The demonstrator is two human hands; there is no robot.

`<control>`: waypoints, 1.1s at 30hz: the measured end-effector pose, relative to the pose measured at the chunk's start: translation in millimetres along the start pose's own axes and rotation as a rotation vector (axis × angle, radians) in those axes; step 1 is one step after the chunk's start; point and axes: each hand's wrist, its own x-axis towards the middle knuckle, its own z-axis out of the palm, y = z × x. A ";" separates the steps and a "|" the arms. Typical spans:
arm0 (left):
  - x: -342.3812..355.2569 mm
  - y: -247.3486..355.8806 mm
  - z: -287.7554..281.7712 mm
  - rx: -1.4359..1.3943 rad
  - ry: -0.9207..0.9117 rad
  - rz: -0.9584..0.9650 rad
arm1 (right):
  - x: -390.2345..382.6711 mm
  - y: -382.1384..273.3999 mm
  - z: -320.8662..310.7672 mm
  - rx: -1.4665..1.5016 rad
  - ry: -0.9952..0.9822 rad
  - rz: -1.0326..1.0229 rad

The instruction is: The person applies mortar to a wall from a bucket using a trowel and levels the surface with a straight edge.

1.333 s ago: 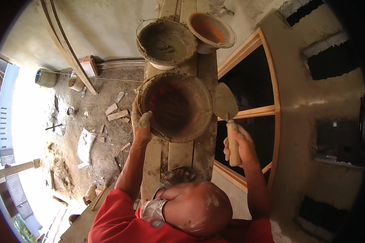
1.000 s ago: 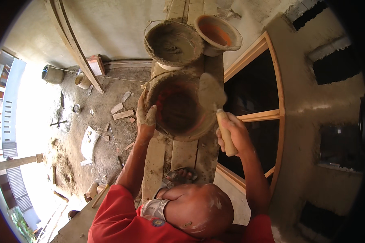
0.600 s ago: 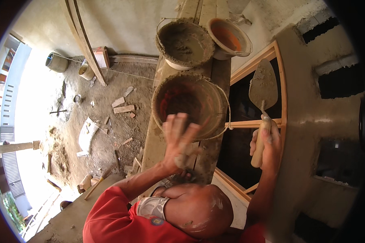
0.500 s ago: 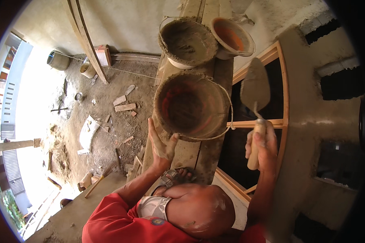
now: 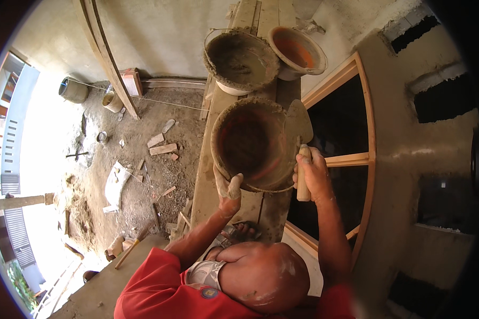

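Trowel point(image 5: 299, 122) in right grip point(image 5: 316, 173).

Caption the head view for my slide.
Left hand on a caked bucket, right hand gripping a trowel, two more buckets beyond on wooden planks.

A wooden window frame point(image 5: 348, 160) with dark panes stood right of centre, and beyond it, along the right side of the frame, rough rectangular openings point(image 5: 446, 98) pierced the plastered wall. Two timber poles point(image 5: 105, 53) slanted across the upper left, near a grey bucket point(image 5: 74, 91) and a smaller pail point(image 5: 112, 101). Left of centre, brick pieces point(image 5: 163, 149) and a crumpled white sack point(image 5: 115, 183) lay on bare dirt. Green foliage point(image 5: 20, 287) showed at lower left.
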 end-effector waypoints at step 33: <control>44.5 37.2 20.6 0.320 -0.378 0.102 | -29.7 52.8 -52.2 -1.294 -0.279 -0.410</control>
